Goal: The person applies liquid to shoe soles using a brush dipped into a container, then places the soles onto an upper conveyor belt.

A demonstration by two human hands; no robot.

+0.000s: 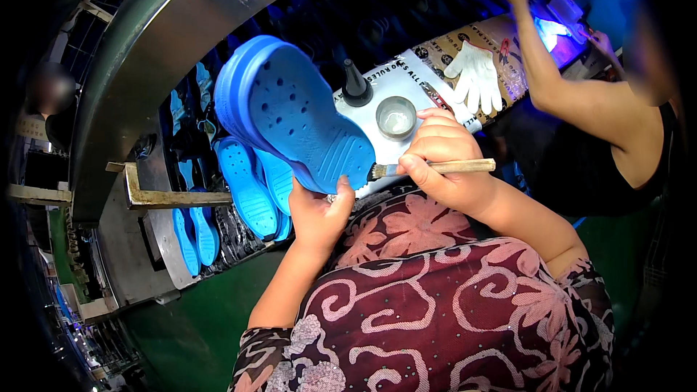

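In front of me a blue foam clog (298, 101) is held up by its heel end, its holed toe part pointing up and to the left. My left hand (319, 210) grips it from below, the thumb on the heel rim. A brush (457, 166) with a pale wooden handle is pinched in my right hand (444, 156); its dark bristles touch the clog's heel edge. Just beyond that hand stands a small round cup (396, 117) with whitish contents. Beside the cup is a black bottle with a pointed nozzle (356, 83).
Several blue insoles or soles (250, 189) lie at the left on the dark work surface. A wooden bar (174, 199) juts in there, beneath a curved metal frame (131, 51). A white glove (475, 78) rests on cardboard beyond the cup. At right, a co-worker's arm (581, 98) reaches over the bench.
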